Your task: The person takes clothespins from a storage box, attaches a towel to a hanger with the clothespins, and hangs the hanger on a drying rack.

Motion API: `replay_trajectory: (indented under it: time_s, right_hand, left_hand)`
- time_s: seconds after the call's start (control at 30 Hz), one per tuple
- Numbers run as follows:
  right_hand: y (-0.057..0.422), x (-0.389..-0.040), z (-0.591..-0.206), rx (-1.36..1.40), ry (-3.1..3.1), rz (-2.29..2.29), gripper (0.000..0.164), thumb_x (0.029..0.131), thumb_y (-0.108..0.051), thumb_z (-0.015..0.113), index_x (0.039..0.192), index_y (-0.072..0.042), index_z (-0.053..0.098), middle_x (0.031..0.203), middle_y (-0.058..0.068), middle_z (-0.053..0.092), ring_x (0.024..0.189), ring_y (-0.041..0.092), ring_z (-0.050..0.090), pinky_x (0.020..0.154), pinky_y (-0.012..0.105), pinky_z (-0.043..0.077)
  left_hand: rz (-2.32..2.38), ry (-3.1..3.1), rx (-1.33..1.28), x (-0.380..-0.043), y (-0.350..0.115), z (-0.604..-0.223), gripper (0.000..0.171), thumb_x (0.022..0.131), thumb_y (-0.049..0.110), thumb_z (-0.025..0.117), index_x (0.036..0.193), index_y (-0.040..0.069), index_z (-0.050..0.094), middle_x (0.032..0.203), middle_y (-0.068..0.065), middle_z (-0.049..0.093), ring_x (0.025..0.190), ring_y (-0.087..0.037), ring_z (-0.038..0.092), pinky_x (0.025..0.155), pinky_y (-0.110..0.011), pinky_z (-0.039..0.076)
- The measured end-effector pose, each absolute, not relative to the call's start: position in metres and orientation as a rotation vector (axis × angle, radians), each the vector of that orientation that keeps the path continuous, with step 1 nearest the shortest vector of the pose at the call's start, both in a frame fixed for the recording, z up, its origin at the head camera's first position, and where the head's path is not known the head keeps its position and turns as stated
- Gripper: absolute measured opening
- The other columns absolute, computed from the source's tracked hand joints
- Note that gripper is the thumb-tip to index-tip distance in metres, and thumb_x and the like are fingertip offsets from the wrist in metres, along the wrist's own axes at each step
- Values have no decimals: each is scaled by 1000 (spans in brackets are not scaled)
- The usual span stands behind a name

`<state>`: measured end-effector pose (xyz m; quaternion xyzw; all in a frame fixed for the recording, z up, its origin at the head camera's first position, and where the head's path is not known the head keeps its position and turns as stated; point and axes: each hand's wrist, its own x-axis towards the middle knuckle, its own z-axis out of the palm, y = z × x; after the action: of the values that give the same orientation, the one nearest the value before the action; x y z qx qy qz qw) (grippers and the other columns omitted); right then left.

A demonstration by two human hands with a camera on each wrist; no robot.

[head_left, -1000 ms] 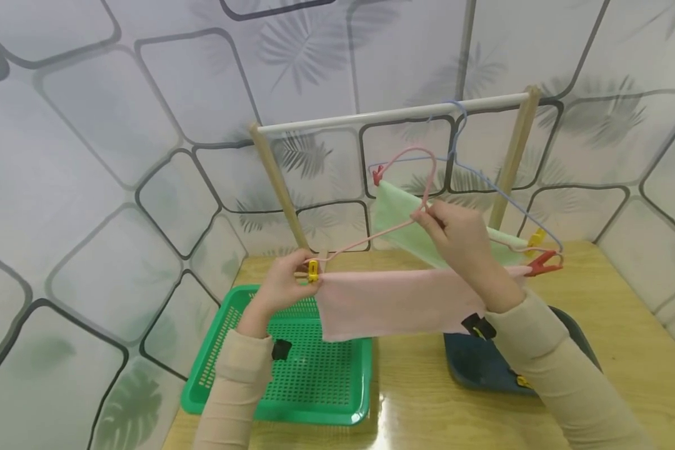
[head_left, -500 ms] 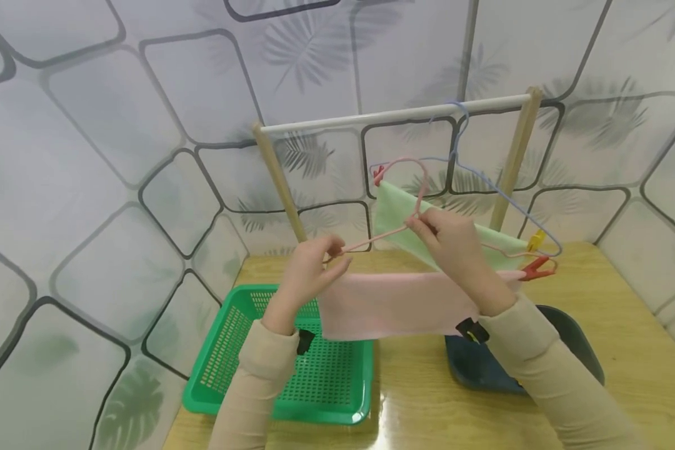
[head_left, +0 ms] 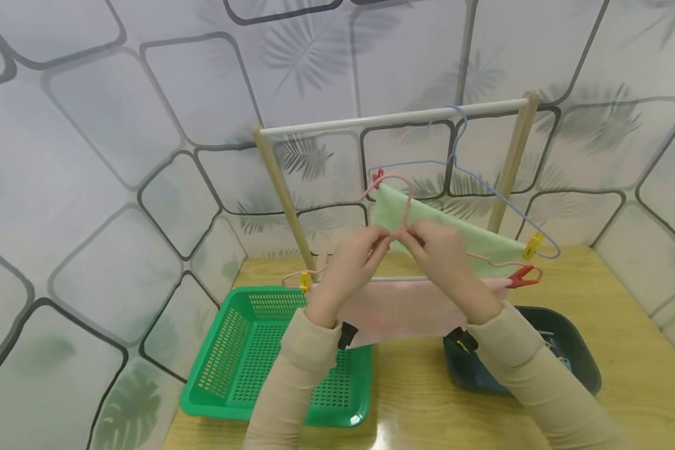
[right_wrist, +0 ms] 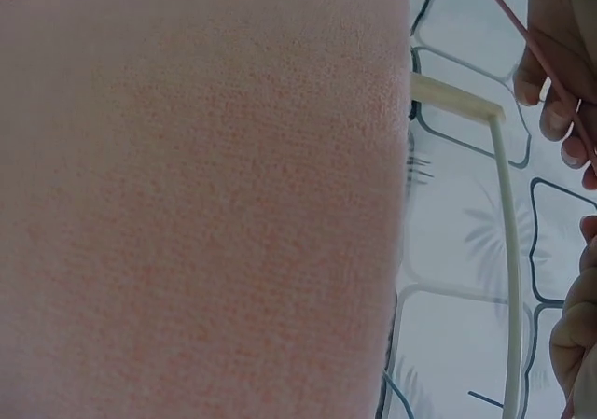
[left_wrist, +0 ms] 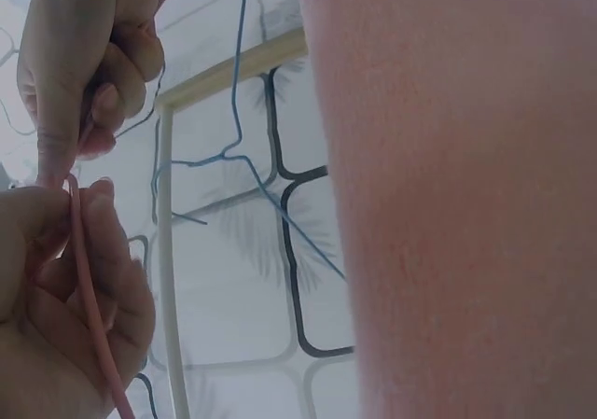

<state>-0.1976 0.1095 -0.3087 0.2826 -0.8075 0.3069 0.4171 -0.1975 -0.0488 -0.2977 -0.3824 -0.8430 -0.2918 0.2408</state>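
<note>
A pink hanger (head_left: 407,212) is held in the air at its neck. My left hand (head_left: 357,265) pinches it just left of the hook. My right hand (head_left: 441,250) pinches it at the neck, fingertips meeting the left's. In the left wrist view, the hanger's arm runs across the left palm. A pink cloth (head_left: 405,315) hangs from this hanger by a yellow clip (head_left: 305,282) on the left and a red clip (head_left: 522,277) on the right. Behind it, a light green cloth (head_left: 450,231) hangs from a blue hanger (head_left: 495,190).
The blue hanger hooks over the white rod (head_left: 365,121) of a wooden rack (head_left: 284,194). On the table (head_left: 407,400), a green basket (head_left: 208,375) stands at left and a dark bin (head_left: 582,350) with small items at right. A patterned wall (head_left: 163,156) surrounds them.
My left hand has left the yellow clip and slid right along the pink hanger up to its neck. The hanger and cloth have shifted left and slightly down with the right hand.
</note>
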Motion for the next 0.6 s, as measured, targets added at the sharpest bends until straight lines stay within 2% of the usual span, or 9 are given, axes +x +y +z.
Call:
replay_trajectory:
  time_s: [0.43, 0.6]
  right_hand:
    - [111, -198, -308, 770, -2028, 811, 19, 73, -24, 55, 61, -9, 54, 49, -5, 42, 42, 5, 32, 39, 20, 28]
    - [124, -198, -305, 885, -2093, 786, 13, 74, -20, 56, 70, -8, 55, 60, -3, 49, 54, 7, 41, 49, 21, 35]
  left_hand:
    - [-1020, -2197, -1124, -199, -49, -299, 17, 82, 17, 43, 82, 6, 57, 69, 3, 50, 57, -3, 42, 52, -14, 36]
    - [-1027, -2202, -1073, -197, -56, -296, 17, 81, 18, 44, 81, 7, 56, 67, 2, 50, 55, -3, 41, 51, -14, 37]
